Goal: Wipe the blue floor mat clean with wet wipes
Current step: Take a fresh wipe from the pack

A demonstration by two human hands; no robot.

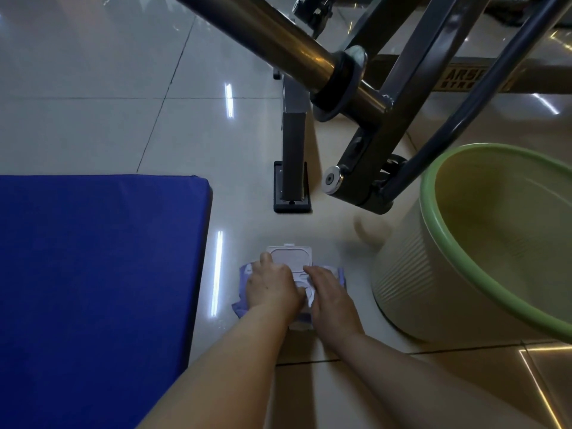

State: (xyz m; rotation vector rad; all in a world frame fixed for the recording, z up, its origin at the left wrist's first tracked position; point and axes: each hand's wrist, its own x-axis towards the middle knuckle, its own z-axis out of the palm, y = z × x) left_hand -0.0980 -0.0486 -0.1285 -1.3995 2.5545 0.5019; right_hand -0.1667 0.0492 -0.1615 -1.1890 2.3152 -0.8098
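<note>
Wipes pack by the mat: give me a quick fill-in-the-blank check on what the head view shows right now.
1. The flip lid of the wet wipes pack stands ____.
2. Both the left hand and the right hand rest on the ____.
3. The blue floor mat lies to the ____ of the pack.
4. The bucket has a ____ rim.

Missing words: open; pack; left; green
</note>
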